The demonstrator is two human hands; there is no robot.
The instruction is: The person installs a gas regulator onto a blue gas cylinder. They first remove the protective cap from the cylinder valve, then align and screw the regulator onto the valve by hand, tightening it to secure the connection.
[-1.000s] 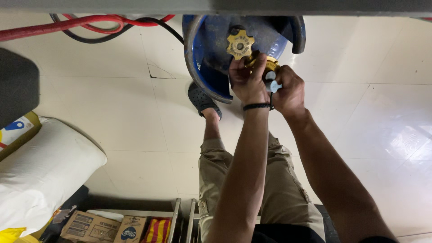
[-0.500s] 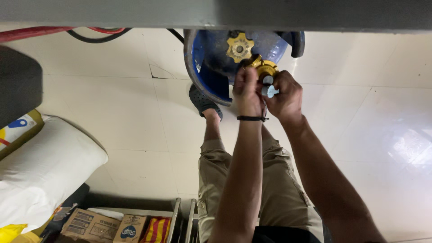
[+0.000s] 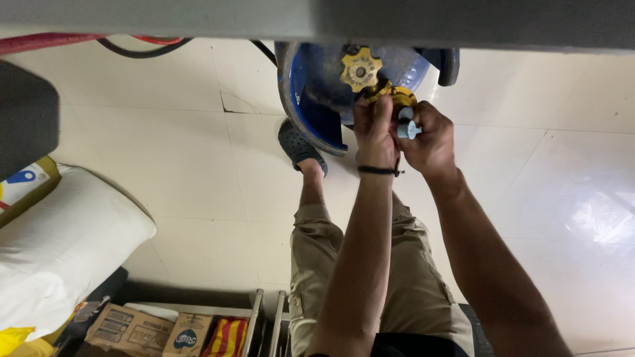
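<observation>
We count two hands at work. Our left hand (image 3: 374,129) is curled shut around the brass valve fitting (image 3: 390,99), fingers wrapped over its side outlet. Our right hand (image 3: 430,135) is closed on a small silver-grey cap or connector (image 3: 407,129), which lies just beside the left hand's knuckles and touching the fitting's outlet. One black band (image 3: 378,170) circles the left wrist. Just above the hands sits one brass handwheel (image 3: 360,68) on top of one blue gas cylinder (image 3: 317,92), whose upper part is cut off by a grey edge across the top of the view. One dark clog (image 3: 299,145) shows on the tiled floor (image 3: 165,165); the other foot is hidden. Farther out lie one red hose (image 3: 46,43), one black hose (image 3: 142,49), one white sack (image 3: 63,244) and two cardboard boxes (image 3: 149,330). How the cap joins the fitting is hard to make out behind our fingers.
</observation>
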